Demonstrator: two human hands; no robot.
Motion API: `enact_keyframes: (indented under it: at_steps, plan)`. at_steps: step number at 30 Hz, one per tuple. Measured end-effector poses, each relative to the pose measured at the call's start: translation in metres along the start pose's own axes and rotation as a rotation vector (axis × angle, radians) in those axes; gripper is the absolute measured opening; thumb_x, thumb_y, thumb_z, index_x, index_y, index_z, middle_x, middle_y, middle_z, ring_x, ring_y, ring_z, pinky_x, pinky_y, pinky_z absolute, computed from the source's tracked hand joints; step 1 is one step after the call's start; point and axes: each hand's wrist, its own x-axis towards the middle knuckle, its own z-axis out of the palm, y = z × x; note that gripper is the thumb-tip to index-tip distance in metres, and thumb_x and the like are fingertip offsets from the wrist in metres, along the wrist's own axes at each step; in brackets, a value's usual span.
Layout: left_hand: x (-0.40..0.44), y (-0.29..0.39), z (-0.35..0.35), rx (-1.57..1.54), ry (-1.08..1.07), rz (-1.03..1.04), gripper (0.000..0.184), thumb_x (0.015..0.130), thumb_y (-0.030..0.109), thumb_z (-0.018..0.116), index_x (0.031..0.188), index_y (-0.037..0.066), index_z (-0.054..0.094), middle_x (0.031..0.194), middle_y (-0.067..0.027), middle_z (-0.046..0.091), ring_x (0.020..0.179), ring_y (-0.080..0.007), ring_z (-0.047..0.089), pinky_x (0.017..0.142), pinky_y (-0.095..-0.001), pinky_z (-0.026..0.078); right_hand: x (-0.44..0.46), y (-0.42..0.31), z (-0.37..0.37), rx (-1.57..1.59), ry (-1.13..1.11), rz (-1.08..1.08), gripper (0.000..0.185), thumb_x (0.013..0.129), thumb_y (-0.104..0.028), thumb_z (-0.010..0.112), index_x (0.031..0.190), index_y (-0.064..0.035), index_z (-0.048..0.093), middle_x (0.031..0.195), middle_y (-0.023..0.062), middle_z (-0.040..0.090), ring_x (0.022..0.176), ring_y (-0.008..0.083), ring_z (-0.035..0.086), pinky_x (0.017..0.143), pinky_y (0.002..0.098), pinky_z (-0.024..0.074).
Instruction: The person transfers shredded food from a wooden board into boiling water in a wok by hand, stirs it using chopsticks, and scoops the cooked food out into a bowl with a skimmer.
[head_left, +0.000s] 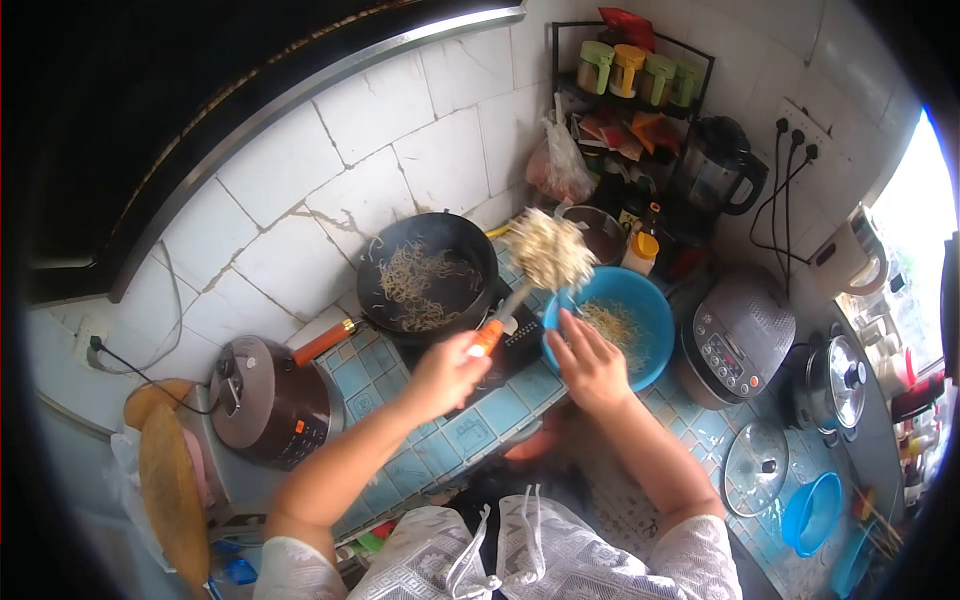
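My left hand (450, 378) is closed around the orange grip of a cooking utensil (514, 300) with a metal shaft. A heap of pale shredded food (548, 250) covers its head, held up between the pan and the basin, so the head's shape is hidden. My right hand (592, 365) is over the near left rim of a blue basin (655, 325), fingers stretched out and slightly blurred; whether they touch the rim I cannot tell. More pale shreds (612, 325) lie in the basin. Similar strips (420, 285) are spread in a black frying pan (475, 255) on the cooktop.
The pan's orange handle (325, 342) points left towards a brown electric cooker (270, 400). A rice cooker (740, 335) stands right of the basin, with a glass lid (756, 468) and small blue bowl (812, 513) nearer me. Behind are bottles (640, 245) and a jar rack (630, 85).
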Motion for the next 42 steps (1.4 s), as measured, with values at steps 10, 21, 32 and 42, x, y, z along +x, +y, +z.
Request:
enact_keyframes:
  at_steps: [10, 21, 32, 42]
  plan:
    - [0.097, -0.083, 0.133, 1.408, 0.130, 0.444, 0.045, 0.079, 0.007, 0.045, 0.122, -0.008, 0.039, 0.071, -0.0106, 0.051, 0.051, -0.0168, 0.059, 0.039, -0.0248, 0.049, -0.144, 0.065, -0.016, 0.281, 0.174, 0.985, 0.010, 0.078, -0.005, 0.063, 0.087, -0.0023, 0.065, 0.083, 0.0126, 0.065, 0.068, 0.0187, 0.064, 0.059, 0.0258, 0.0493]
    - [0.086, -0.073, 0.100, 1.080, 0.230, 0.336, 0.046, 0.082, 0.009, 0.047, 0.125, -0.003, 0.038, 0.076, -0.0162, 0.056, 0.049, -0.0228, 0.059, 0.047, -0.0309, 0.051, -0.143, 0.096, -0.007, 0.556, 0.432, 1.249, 0.014, 0.083, -0.012, 0.061, 0.085, 0.0021, 0.063, 0.074, 0.0060, 0.062, 0.069, 0.0108, 0.060, 0.059, 0.0217, 0.0487]
    - [-0.007, -0.041, -0.001, -0.252, 0.233, 0.073, 0.043, 0.088, 0.013, 0.051, 0.127, 0.002, 0.038, 0.064, 0.0019, 0.047, 0.041, -0.0032, 0.038, 0.036, -0.0193, 0.035, 0.000, 0.078, 0.000, 1.097, 0.867, 1.019, 0.019, 0.088, -0.015, 0.054, 0.090, 0.0039, 0.053, 0.084, 0.0130, 0.059, 0.078, 0.0209, 0.062, 0.069, 0.0313, 0.0546]
    - [-0.077, -0.020, -0.143, 0.377, 0.807, -0.010, 0.037, 0.084, 0.015, 0.050, 0.116, -0.002, 0.047, 0.091, -0.0217, 0.061, 0.087, -0.0314, 0.061, 0.074, -0.0354, 0.045, 0.189, -0.013, 0.170, 1.343, 0.116, 0.819, 0.023, 0.085, -0.017, 0.060, 0.091, 0.0053, 0.060, 0.082, 0.0082, 0.061, 0.073, 0.0128, 0.060, 0.064, 0.0260, 0.0537]
